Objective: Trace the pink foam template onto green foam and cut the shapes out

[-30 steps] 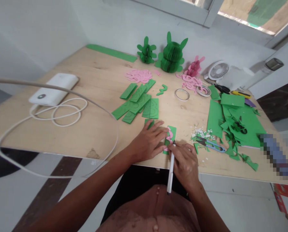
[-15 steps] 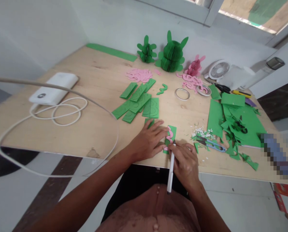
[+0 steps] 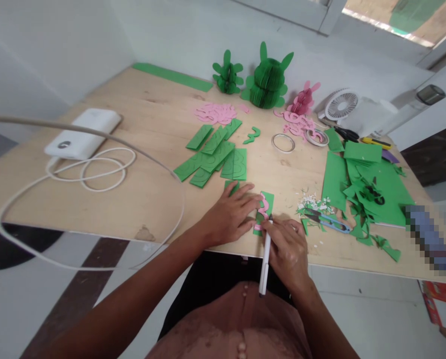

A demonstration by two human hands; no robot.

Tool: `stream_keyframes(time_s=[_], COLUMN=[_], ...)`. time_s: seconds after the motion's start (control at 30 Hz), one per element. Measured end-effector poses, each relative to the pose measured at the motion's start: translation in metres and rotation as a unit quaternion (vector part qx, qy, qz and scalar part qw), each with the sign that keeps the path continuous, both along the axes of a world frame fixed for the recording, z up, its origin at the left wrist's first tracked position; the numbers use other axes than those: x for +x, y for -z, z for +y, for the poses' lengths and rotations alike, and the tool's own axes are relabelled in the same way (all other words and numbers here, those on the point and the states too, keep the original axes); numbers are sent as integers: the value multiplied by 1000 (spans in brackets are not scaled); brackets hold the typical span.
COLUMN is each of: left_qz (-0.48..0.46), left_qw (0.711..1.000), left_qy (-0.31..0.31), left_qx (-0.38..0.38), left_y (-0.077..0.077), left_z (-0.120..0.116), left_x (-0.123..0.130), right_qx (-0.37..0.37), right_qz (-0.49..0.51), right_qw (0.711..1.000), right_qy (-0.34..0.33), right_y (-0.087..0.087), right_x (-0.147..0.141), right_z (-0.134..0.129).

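A pink paper cutout [image 3: 264, 205] with a wavy edge lies on a small green paper strip [image 3: 270, 197] near the table's front edge. My left hand [image 3: 233, 214] rests flat with fingers spread, its fingertips on the left side of the cutout and strip. Between the fingers of my right hand [image 3: 288, 249] is a white pen [image 3: 265, 259], its tip down at the cutout's right edge. Several green strips [image 3: 217, 157] with drawn curved outlines are heaped beyond my left hand. Behind them lie a pile of pink cutouts [image 3: 215, 113] and a green cutout [image 3: 252, 135].
Blue snips [image 3: 331, 222] lie beside paper scraps [image 3: 315, 204] to the right, near green sheets [image 3: 391, 199]. A white power bank [image 3: 84, 133] with a looped cable is at left. Paper figures [image 3: 268, 82] and a small fan [image 3: 341, 104] stand at the back.
The camera view has shifted slightly. Both hands, the pen and the cutout keep nearly the same positions relative to each other.
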State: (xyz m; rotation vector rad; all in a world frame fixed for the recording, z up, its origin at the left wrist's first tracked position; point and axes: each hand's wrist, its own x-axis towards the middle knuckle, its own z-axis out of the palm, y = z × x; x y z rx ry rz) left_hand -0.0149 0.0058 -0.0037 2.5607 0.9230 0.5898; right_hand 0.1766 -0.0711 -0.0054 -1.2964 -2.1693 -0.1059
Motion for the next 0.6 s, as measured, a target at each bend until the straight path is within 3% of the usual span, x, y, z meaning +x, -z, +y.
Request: stream_keyframes(time_s=[0.6], left_qz=[-8], left_qw=[1000], left_qy=[0], left_qx=[-15], left_y=[1], left_z=[1], left_x=[0], right_qx=[-2], right_qz=[-4], right_qw=[1000], right_qy=[-1], right_y=[0], right_x=[0], right_z=[0])
